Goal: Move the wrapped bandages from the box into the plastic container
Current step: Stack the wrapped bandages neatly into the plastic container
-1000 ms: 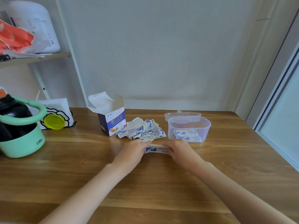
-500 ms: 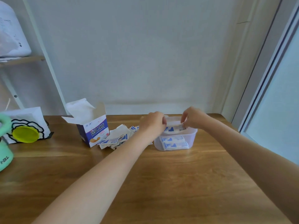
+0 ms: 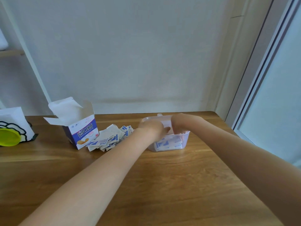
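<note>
- Both our left hand (image 3: 152,128) and right hand (image 3: 179,123) reach into the plastic container (image 3: 184,141); we cannot tell their grip.
- Wrapped bandages (image 3: 167,143) lie inside; a loose pile (image 3: 110,138) sits beside the open box (image 3: 81,129).

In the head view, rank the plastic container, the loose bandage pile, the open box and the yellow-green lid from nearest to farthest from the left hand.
1. Plastic container: the left hand is at its rim.
2. Bandage pile: just left of it.
3. Open box: further left.
4. Yellow-green lid: at the far left edge.
</note>
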A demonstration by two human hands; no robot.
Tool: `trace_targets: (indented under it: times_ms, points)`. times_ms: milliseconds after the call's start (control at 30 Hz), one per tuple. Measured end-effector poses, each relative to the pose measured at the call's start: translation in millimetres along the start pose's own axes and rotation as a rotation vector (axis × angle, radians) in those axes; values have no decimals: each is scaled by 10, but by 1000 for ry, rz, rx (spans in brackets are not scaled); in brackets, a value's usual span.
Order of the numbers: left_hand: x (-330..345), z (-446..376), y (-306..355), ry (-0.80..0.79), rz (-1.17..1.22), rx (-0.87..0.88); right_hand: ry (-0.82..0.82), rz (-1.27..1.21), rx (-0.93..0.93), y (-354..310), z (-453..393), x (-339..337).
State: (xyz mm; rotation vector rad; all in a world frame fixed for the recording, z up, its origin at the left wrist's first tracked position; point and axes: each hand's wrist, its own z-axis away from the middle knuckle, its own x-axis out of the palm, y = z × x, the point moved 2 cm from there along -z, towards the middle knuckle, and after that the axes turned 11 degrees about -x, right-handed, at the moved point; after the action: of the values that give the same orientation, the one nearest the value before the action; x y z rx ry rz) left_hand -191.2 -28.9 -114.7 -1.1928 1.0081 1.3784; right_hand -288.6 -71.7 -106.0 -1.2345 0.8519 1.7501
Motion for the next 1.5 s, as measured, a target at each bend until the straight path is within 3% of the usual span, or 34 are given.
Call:
trace_targets:
  times_ms: [167,333,533,667,867,933,1033,1167,1233,1300,1433,1500]
  points:
    - [-24,43,18,28,8,-21,3,7,-17,-27,-1,-18]
    - [-16,33,43,19,22,-23,-22,-158,-54,20,88,-169]
    - [49,60,80,-151,27,-80,-230,-380,35,43,225,20]
    - [57,100,57,-158,123,-86,-216,-524,45,40,257,121]
    - [89,76,53,-173,164,-121,-179,-531,58,33,284,140]
    - [64,90,59,-93,49,-69,-155,-489,59,26,306,119]
    - [-99,185,30,243,-55,35,36,-347,19,-12,406,-44]
    - [-225,308,-314,662,109,96,456,-190,-147,-334,578,-395]
    - [-131,352,-643,820,214,85,532,-213,-291,-617,583,-433]
    - [14,414,-985,754,259,5,526,-260,-394,-906,504,-348]
    - [447,494,-1639,334,359,-191,360,-265,-520,-1428,192,3]
    - [610,549,-1843,242,332,-208,298,-187,-561,-1630,58,221]
